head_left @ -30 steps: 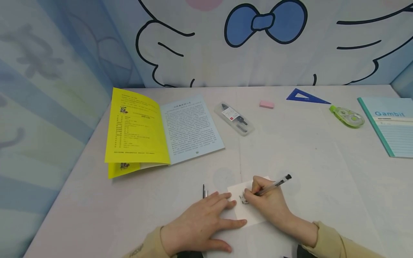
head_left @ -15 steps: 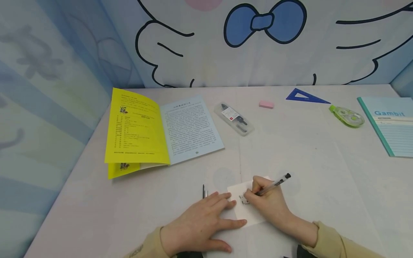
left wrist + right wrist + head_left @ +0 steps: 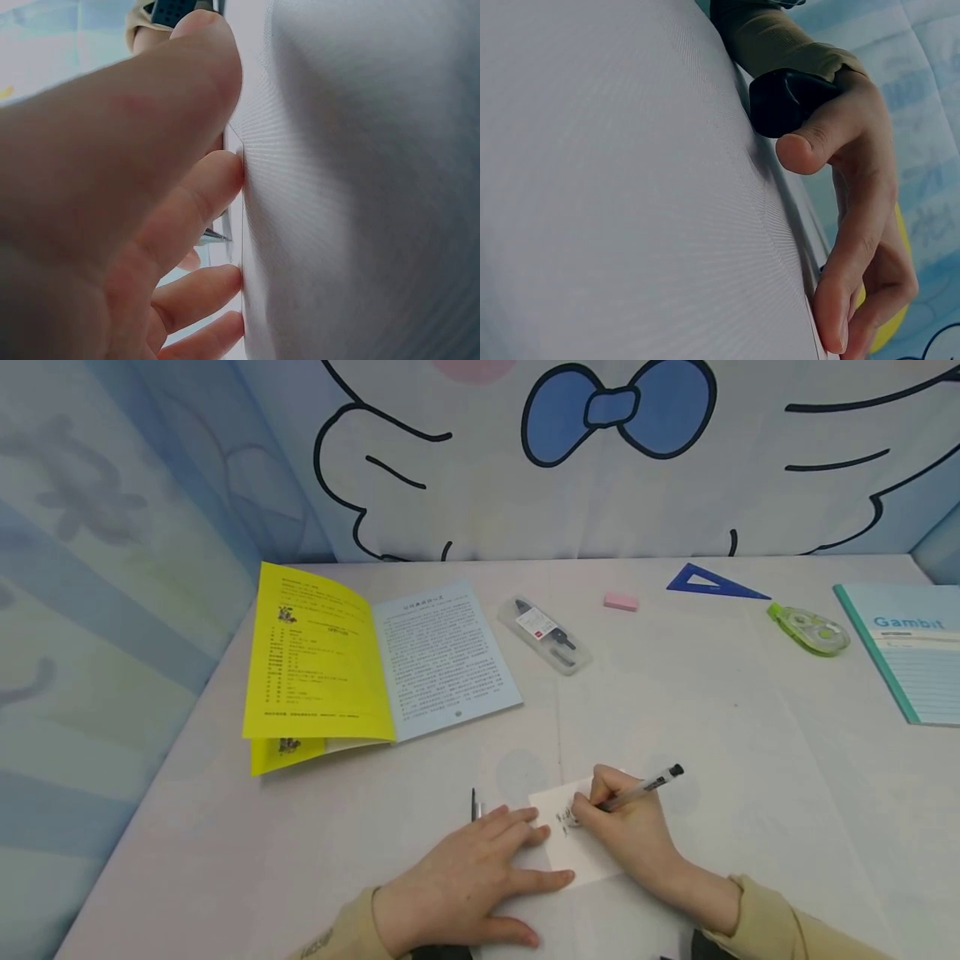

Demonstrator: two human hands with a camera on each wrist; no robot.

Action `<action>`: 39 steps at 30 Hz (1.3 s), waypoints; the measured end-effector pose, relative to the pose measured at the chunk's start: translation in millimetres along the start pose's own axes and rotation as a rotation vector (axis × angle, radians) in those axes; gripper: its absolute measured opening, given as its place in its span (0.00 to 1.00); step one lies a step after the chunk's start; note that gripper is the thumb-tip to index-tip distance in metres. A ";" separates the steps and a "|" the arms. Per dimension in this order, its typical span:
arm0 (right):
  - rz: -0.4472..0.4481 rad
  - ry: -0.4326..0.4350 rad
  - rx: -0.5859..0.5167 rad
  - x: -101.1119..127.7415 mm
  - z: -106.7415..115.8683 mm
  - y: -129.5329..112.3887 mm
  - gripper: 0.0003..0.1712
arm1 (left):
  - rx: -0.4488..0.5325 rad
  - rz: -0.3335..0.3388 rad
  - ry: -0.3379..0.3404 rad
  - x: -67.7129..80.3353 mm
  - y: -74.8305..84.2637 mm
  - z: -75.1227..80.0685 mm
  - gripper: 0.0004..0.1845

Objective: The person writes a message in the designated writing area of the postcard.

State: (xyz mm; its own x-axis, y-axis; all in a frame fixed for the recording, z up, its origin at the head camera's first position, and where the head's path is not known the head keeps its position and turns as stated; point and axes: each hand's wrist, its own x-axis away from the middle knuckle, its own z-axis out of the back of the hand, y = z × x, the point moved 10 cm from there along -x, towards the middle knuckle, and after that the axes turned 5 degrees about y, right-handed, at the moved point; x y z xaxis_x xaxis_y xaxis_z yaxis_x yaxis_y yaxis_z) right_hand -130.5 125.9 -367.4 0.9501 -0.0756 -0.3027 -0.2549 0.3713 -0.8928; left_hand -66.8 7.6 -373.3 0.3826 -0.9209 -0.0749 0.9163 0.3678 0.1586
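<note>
Two hands worked at the near edge of the bench (image 3: pixel 750 735), over one small white card (image 3: pixel 573 852). The left hand (image 3: pixel 457 885) lay flat with its fingers (image 3: pixel 517 822) straight and spread, pressing down the card's left edge. The right hand (image 3: pixel 626 831) had its fingers curled round one pen (image 3: pixel 641 787), a clear barrel with a black cap end that slanted up and away to the right, its tip on the card. The card was a plain pale rectangle, slightly tilted, with a few small dark marks just in front of the right fingertips; the right hand covered most of its right half. Just beyond the left fingertips one thin dark stick (image 3: pixel 474 804) lay on the bench; what it was could not be told.

Farther out, well beyond the left fingers, one booklet (image 3: pixel 375 668) lay open, a yellow page on the left and a pale blue printed page on the right. Beyond the right fingers lay one clear case (image 3: pixel 545 635) with a dark tool inside, then one pink eraser (image 3: pixel 620 602). Far out to the right were one blue set square (image 3: pixel 708 583), one green correction tape (image 3: pixel 808 629) and one teal notebook (image 3: pixel 911 652) marked Gambit.
</note>
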 end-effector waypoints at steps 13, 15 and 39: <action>-0.024 -0.002 0.008 1.3 -1.0 5.0 0.24 | -0.005 -0.003 0.012 0.3 0.5 1.2 0.32; -0.029 -0.008 0.007 1.5 -1.7 5.4 0.24 | 0.002 -0.001 0.006 0.3 0.2 0.9 0.32; -0.036 0.000 -0.009 1.2 0.3 3.7 0.22 | -0.014 -0.007 0.023 0.6 1.7 2.7 0.32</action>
State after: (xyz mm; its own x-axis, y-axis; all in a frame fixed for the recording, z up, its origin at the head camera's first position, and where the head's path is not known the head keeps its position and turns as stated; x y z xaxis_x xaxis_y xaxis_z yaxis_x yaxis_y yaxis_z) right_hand -130.2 127.5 -370.9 0.9586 -0.0888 -0.2704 -0.2222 0.3601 -0.9061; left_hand -65.4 7.3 -370.4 0.3789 -0.9202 -0.0986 0.9204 0.3636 0.1438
